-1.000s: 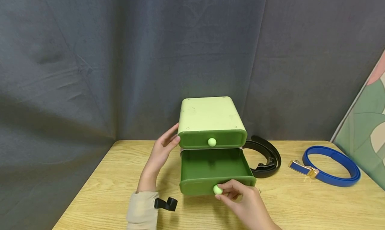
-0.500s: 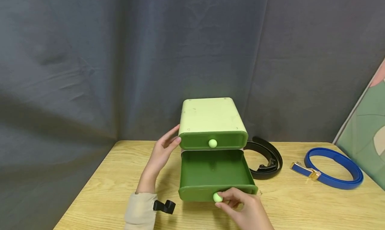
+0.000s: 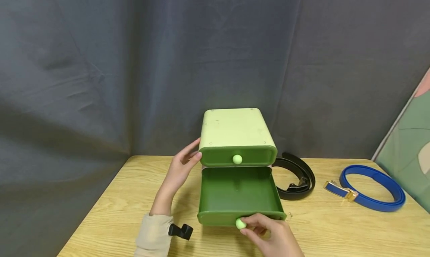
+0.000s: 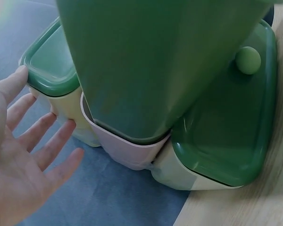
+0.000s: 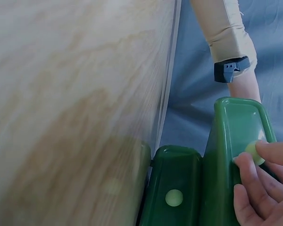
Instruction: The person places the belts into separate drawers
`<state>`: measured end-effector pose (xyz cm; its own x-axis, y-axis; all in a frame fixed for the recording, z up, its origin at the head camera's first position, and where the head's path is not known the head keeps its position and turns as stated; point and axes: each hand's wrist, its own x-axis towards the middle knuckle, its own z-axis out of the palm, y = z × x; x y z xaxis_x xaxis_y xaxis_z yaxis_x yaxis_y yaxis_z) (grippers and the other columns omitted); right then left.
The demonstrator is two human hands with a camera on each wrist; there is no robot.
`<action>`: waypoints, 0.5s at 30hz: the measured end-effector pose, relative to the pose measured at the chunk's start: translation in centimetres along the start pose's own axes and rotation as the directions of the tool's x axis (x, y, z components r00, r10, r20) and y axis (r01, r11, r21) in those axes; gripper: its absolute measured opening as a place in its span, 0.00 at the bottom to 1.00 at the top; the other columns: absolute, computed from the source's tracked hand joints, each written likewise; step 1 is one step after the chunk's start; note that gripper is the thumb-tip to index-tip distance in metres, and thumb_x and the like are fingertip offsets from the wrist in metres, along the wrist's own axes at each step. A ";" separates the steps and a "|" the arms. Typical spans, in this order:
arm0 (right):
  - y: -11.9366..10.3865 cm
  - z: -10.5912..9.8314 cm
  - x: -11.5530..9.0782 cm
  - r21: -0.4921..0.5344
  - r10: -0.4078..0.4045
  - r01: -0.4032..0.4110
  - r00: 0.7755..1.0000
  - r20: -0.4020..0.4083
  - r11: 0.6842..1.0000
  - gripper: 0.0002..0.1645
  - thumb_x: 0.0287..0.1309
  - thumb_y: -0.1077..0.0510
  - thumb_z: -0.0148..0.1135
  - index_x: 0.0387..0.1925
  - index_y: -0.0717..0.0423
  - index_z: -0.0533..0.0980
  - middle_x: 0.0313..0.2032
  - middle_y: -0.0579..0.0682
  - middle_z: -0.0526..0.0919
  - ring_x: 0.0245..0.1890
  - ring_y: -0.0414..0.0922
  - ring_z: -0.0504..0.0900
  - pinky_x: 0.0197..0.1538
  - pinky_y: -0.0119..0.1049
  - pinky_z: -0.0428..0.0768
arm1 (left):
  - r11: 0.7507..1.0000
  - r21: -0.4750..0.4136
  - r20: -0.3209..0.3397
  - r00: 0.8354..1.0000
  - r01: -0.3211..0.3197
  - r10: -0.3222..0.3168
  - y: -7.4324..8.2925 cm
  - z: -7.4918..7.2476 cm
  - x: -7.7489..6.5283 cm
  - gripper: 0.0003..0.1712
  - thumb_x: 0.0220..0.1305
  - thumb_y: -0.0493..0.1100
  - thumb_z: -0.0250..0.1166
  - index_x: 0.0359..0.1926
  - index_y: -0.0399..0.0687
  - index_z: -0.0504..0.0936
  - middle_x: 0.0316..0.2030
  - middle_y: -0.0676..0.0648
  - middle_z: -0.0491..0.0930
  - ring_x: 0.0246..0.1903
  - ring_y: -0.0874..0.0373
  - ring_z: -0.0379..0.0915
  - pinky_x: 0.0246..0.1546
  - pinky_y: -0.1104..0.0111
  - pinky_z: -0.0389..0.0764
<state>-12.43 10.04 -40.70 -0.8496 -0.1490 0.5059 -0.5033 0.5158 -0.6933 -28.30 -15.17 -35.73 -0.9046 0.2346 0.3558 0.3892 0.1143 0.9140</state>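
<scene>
A small cabinet with a pale green top (image 3: 236,128) and green drawers stands on the table. My left hand (image 3: 178,171) rests along the left side of its top tier, thumb at the front corner; in the left wrist view the fingers are spread and nearly straight. The middle drawer (image 3: 215,219) is pulled well out, and its bare green inside shows from above. Thumb and fingers of my right hand (image 3: 275,232) pinch this drawer's round light green knob (image 3: 240,223). The top drawer (image 3: 215,157) is closed, as is the bottom drawer (image 5: 172,169) below.
A coiled black belt (image 3: 304,188) lies right beside the cabinet. Farther right is a coiled blue belt (image 3: 373,203) with a gold buckle. A grey curtain (image 3: 215,55) hangs behind the wooden table (image 3: 111,212), and a patterned panel (image 3: 416,137) stands at the right edge.
The middle drawer has slid farther out toward me, with my right hand drawing back on its knob. My left hand has stayed at the cabinet's side.
</scene>
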 end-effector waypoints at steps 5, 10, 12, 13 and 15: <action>0.0 -0.1 -0.1 -0.007 -0.019 0.019 0.999 0.034 1.000 0.10 0.52 0.61 0.74 0.37 0.46 0.85 0.30 0.33 0.84 0.27 0.29 0.78 0.28 0.29 0.79 | 1.000 0.016 0.006 1.000 0.010 -0.010 0.0 -0.2 -0.1 0.29 0.72 0.49 0.61 0.72 0.61 0.68 0.71 0.52 0.64 0.64 0.48 0.67 0.63 0.46 0.67; -0.1 -0.6 0.1 -0.019 0.017 -0.015 0.995 0.094 1.000 0.09 0.56 0.57 0.72 0.40 0.44 0.85 0.34 0.34 0.86 0.31 0.30 0.79 0.32 0.30 0.79 | 1.000 0.028 0.010 1.000 -0.006 0.005 0.0 -0.2 0.1 0.29 0.72 0.50 0.61 0.72 0.61 0.68 0.71 0.53 0.64 0.64 0.47 0.67 0.63 0.46 0.67; -0.2 -0.7 0.2 -0.014 0.060 -0.059 0.990 0.130 0.998 0.09 0.58 0.55 0.71 0.42 0.43 0.85 0.35 0.34 0.86 0.32 0.30 0.79 0.33 0.31 0.80 | 0.999 0.032 0.012 1.000 -0.003 0.003 0.1 -0.2 0.0 0.29 0.72 0.50 0.61 0.72 0.61 0.68 0.71 0.53 0.64 0.64 0.47 0.67 0.63 0.45 0.66; -0.2 -0.8 0.2 -0.011 0.075 -0.074 0.987 0.144 0.997 0.10 0.58 0.55 0.71 0.42 0.43 0.85 0.36 0.35 0.86 0.33 0.30 0.80 0.34 0.31 0.80 | 0.999 0.034 0.015 1.000 -0.001 0.000 0.2 -0.2 0.0 0.29 0.72 0.49 0.61 0.72 0.61 0.68 0.71 0.53 0.64 0.64 0.47 0.67 0.63 0.45 0.66; -0.3 -0.9 0.2 -0.005 0.100 -0.101 0.980 0.171 0.995 0.10 0.59 0.54 0.70 0.43 0.43 0.85 0.37 0.35 0.86 0.34 0.31 0.80 0.36 0.32 0.81 | 0.999 0.039 0.019 1.000 0.005 -0.006 0.3 -0.2 -0.2 0.30 0.72 0.49 0.60 0.72 0.62 0.67 0.71 0.53 0.64 0.64 0.46 0.67 0.63 0.45 0.66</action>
<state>-12.32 10.66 -39.94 -0.9101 -0.2388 0.3385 -0.4143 0.5327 -0.7380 -28.08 -15.40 -35.49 -0.9035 0.2520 0.3468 0.3911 0.1536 0.9074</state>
